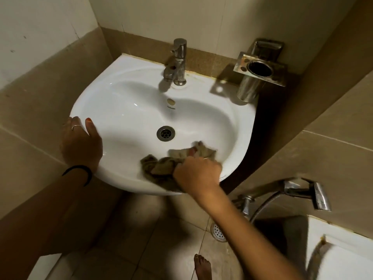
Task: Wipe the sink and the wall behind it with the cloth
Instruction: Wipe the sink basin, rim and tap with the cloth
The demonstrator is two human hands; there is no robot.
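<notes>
Cloth: brownish rag, bunched, lower centre of frame, lying on the near inner slope of the basin and spilling over the front rim. Right hand has its fingers curled round it, knuckles up, pressing it onto the porcelain; looks like a grip meant for scrubbing rather than carrying. One end of the rag fans out toward the right side of the bowl, just below and right of the drain.

Sink: white wall-hung basin, centre frame, bowl looks glossy. Left hand rests on the left rim, thumb laid over the edge onto the top, fingers wrapped outside; I'd call it holding the rim, probably bracing the body while the other arm works. Ring on one finger, black band on the wrist.

Judgement: wiping of the bowl's near side is under way; back of the bowl, faucet deck and wall not yet reached from this position.

Faucet at upper centre, single-lever chrome, spotted. Overflow hole just below it. Wall tiles behind, beige with a darker band at rim height. Steel tumbler holder upper right, mounted on the wall, overhanging the basin's right corner; likely an obstacle when the rag goes up there. Hand sprayer and hose at lower right. Floor drain and a bare foot at bottom.
</notes>
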